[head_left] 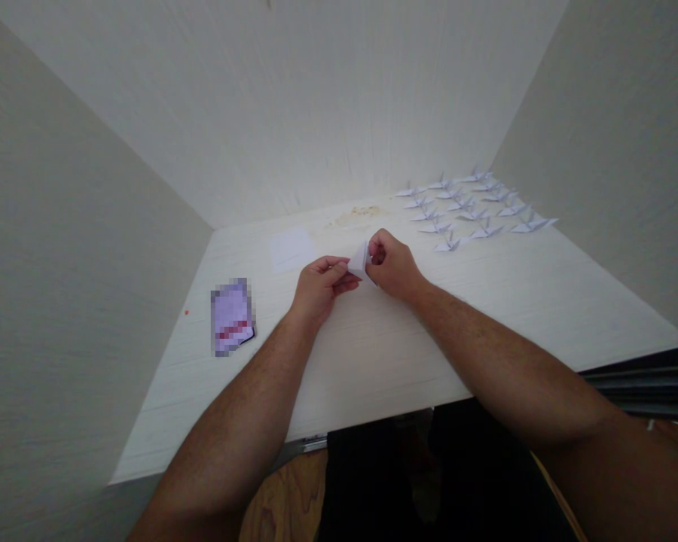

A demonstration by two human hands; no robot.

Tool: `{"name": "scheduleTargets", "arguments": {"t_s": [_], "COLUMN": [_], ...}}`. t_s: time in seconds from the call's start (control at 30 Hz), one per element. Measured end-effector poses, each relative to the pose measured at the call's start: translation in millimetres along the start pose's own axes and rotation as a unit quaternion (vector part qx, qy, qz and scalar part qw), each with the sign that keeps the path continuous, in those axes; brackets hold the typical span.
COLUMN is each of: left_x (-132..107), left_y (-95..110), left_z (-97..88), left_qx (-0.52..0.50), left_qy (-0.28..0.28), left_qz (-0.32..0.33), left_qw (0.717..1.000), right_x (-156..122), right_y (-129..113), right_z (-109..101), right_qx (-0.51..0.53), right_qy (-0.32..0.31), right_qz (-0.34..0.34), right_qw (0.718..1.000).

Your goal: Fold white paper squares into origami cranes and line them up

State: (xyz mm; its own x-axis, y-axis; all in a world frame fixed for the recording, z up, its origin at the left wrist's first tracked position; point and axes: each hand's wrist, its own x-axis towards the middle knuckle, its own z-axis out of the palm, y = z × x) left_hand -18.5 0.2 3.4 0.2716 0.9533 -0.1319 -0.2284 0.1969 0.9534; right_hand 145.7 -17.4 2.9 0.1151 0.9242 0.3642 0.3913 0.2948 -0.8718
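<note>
Both hands meet over the middle of the white table [486,316] and pinch one small folded piece of white paper [359,260]. My left hand [319,284] grips its left corner with thumb and fingers closed. My right hand [392,263] is curled round its right side, fingers pressed on the fold. The paper is held just above the tabletop, partly hidden by my right fingers.
Several folded white paper cranes [468,207] stand in rows at the far right of the table. A flat square sheet of white paper [291,248] lies just beyond my left hand. A blurred-out card [231,316] rests at the left. Walls close in on three sides.
</note>
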Motion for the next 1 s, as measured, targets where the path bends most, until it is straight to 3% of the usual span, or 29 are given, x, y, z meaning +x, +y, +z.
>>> {"name": "scheduleTargets", "arguments": {"t_s": [0.4,0.67,1.0], "left_x": [0.1,0.3,0.9], "left_y": [1.2,5.6,4.7], "left_z": [-1.4,-1.7,-4.0], "left_qx": [-0.033,-0.011,-0.029], "left_qy": [-0.028,-0.046,-0.051], "left_qz": [-0.018,-0.089,-0.065], "left_qw": [0.999,0.995,0.996], "right_x": [1.6,-1.8,1.5], "right_y": [5.0,3.9,8.2], "right_z": [1.2,0.6,1.7], "right_qx": [0.035,0.010,0.081], "right_qy": [-0.025,-0.055,-0.070], "right_qz": [-0.012,-0.041,-0.020], "right_qw": [0.999,0.998,0.994]}}
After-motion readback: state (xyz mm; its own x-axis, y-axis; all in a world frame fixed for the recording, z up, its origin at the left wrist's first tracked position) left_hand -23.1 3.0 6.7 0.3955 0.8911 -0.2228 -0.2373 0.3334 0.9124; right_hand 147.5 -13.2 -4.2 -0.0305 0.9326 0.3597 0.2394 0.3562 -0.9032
